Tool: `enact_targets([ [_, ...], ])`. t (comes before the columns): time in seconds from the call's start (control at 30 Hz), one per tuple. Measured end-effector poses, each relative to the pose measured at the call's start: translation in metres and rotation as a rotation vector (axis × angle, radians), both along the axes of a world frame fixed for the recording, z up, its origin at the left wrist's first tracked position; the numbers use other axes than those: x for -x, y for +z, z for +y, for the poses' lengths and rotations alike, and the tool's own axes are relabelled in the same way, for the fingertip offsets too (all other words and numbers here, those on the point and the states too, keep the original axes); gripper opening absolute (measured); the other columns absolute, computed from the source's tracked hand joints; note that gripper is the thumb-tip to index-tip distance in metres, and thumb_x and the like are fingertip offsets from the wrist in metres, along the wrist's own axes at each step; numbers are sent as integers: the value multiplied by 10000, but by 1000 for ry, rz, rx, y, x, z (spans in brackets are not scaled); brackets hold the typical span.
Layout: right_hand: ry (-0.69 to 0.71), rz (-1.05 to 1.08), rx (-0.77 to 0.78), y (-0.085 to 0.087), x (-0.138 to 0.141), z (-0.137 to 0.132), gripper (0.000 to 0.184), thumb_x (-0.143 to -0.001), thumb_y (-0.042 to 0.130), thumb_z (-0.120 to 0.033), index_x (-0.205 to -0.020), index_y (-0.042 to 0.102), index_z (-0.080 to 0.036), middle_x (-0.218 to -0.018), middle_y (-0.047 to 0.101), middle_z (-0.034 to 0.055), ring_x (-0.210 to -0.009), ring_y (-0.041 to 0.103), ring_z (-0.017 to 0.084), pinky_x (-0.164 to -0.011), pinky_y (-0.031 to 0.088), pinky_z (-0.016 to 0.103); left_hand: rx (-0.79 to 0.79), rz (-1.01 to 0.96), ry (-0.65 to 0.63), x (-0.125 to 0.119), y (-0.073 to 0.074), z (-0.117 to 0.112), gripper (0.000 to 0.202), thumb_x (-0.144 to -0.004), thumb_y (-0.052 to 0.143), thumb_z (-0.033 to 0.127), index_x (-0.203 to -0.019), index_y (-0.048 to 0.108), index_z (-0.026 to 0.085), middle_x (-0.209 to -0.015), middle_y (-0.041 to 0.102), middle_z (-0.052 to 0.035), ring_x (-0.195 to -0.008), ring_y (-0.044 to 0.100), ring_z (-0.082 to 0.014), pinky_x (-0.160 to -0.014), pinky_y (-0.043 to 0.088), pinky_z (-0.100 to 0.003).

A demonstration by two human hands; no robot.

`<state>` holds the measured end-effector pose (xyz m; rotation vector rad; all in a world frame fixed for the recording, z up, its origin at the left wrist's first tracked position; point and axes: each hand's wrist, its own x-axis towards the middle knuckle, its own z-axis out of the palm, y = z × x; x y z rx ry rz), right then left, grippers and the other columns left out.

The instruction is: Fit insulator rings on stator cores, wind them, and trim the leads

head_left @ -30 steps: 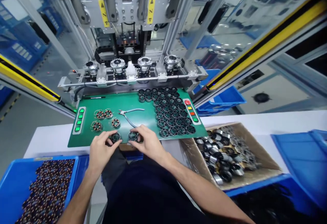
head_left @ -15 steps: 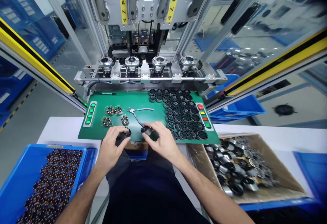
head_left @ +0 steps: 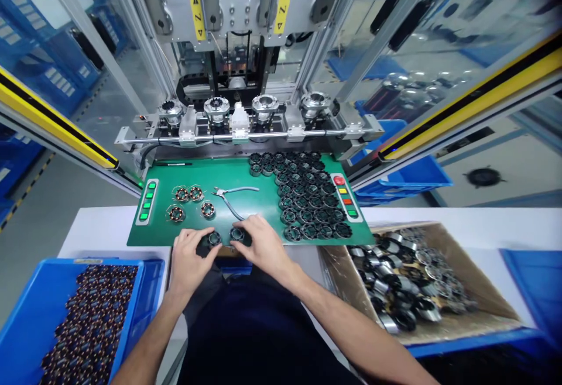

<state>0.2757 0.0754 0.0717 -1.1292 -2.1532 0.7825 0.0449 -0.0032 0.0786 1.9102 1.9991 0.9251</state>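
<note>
At the front edge of the green work plate [head_left: 162, 233], my left hand [head_left: 191, 256] curls thumb and fingers around a black stator core [head_left: 213, 238]. Just to its right, my right hand [head_left: 262, 246] grips a second black stator core [head_left: 237, 234] from the side. Both cores have their round openings facing up, with a small gap between them. A pair of cutting pliers [head_left: 232, 191] with grey-blue handles lies behind my right hand. Left of the pliers sit several copper-wound stators [head_left: 208, 209] with loose wire ends.
Rows of black stator cores [head_left: 302, 198] cover the plate's right side, beside a button panel [head_left: 346, 199]. Behind stands a machine with several round metal holders [head_left: 216, 110]. A blue bin [head_left: 26, 303] of wound stators is at left, a cardboard box [head_left: 342, 279] of metal rings at right.
Both cores have turned so that their openings face up, and they are closer together. My right hand has moved left. The whole view has shifted slightly.
</note>
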Motion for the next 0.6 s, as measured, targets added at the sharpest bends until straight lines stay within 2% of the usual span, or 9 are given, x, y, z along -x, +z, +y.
enact_targets([
  [0.07, 32, -16, -16, 10, -4, 7, 385, -849, 1026, -202, -1175, 822, -217, -1024, 803, 80, -1000, 774, 309, -871, 662, 433, 3, 10, -33, 0, 6, 4, 283, -968, 898, 374, -1244, 888, 312, -1061, 873, -75, -1047, 764, -353, -932, 611, -513],
  [0.13, 57, -16, -52, 30, -19, 23, 376, -869, 1019, -213, -1195, 831, -218, -1035, 820, 68, -986, 793, 286, -858, 669, 409, -10, 1, -66, 0, 23, 17, 293, -984, 885, 416, -1261, 886, 321, -1093, 878, -68, -1045, 789, -335, -937, 636, -495],
  [0.23, 33, 6, -137, 80, -59, 74, 333, -985, 928, -257, -1302, 828, -243, -1164, 846, 60, -1038, 810, 244, -968, 675, 404, -68, -51, -108, -2, 70, 60, 320, -1006, 856, 452, -1293, 864, 310, -1221, 891, -52, -1075, 832, -297, -995, 677, -453],
  [0.3, -36, 5, -211, 119, -90, 128, 367, -985, 913, -248, -1341, 826, -237, -1253, 846, 75, -1119, 809, 262, -1064, 657, 456, -107, -81, -155, -10, 110, 107, 351, -982, 868, 445, -1297, 850, 291, -1259, 890, -31, -1068, 848, -277, -1041, 689, -438],
  [0.37, -140, -96, -318, 154, -119, 191, 398, -940, 921, -210, -1330, 840, -216, -1229, 859, 71, -1063, 823, 264, -1041, 671, 477, -130, -92, -228, -24, 150, 165, 376, -940, 902, 417, -1272, 833, 256, -1267, 883, -32, -1103, 852, -272, -1099, 687, -437],
  [0.43, -259, -216, -353, 178, -141, 253, 413, -894, 933, -158, -1299, 850, -161, -1190, 870, 96, -1011, 833, 278, -1036, 681, 509, -169, -57, -280, -45, 179, 230, 397, -876, 950, 340, -1229, 818, 215, -1218, 883, -46, -1069, 841, -258, -1089, 686, -426],
  [0.5, -325, -346, -360, 189, -155, 305, 417, -904, 927, -145, -1311, 839, -128, -1216, 871, 121, -1087, 841, 307, -1109, 667, 563, -163, 13, -306, -69, 194, 293, 465, -835, 992, 302, -1246, 812, 180, -1195, 875, -58, -1027, 812, -238, -1051, 678, -411],
  [0.53, -336, -404, -348, 190, -159, 325, 405, -904, 934, -147, -1296, 837, -114, -1217, 870, 130, -1119, 841, 316, -1133, 658, 582, -137, 37, -312, -81, 197, 322, 519, -856, 977, 278, -1325, 793, 154, -1193, 870, -67, -1020, 804, -229, -1038, 671, -408],
  [0.6, -328, -474, -321, 184, -165, 355, 344, -928, 940, -186, -1243, 841, -91, -1198, 868, 132, -1165, 841, 311, -1172, 639, 578, -70, 98, -277, -101, 193, 371, 547, -835, 986, 217, -1332, 786, 103, -1164, 860, -95, -1021, 801, -236, -1035, 655, -412],
])
